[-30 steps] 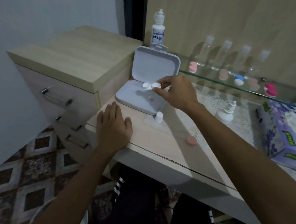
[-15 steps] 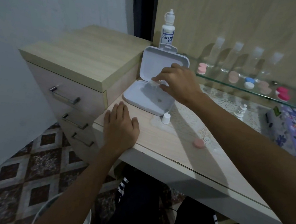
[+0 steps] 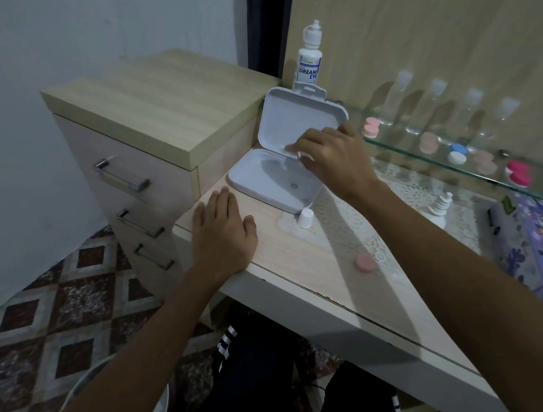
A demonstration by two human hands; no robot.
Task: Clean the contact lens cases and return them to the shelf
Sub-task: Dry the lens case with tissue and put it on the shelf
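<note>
An open white plastic box (image 3: 267, 184) lies on the desk with its lid standing up. Over the hinge my right hand (image 3: 333, 158) pinches a small white lens case (image 3: 294, 151), which my fingers mostly hide. My left hand (image 3: 225, 234) rests flat on the desk near its front edge, holding nothing. A white cap (image 3: 305, 218) stands beside the box. Further right a pink lid (image 3: 365, 263) lies on the desk. On the glass shelf (image 3: 408, 152) sit a pink lens case (image 3: 371, 127), a blue and white one (image 3: 457, 153) and a red one (image 3: 519, 173).
A lens solution bottle (image 3: 309, 62) stands behind the box. Several clear bottles (image 3: 428, 105) line the shelf's back. A small dropper bottle (image 3: 440, 207) and a purple tissue box (image 3: 540, 248) are at the right. To the left stands a drawer cabinet (image 3: 159, 101).
My right hand has carried the white lens case from above the box down towards its hinge. My left hand has stayed flat on the desk.
</note>
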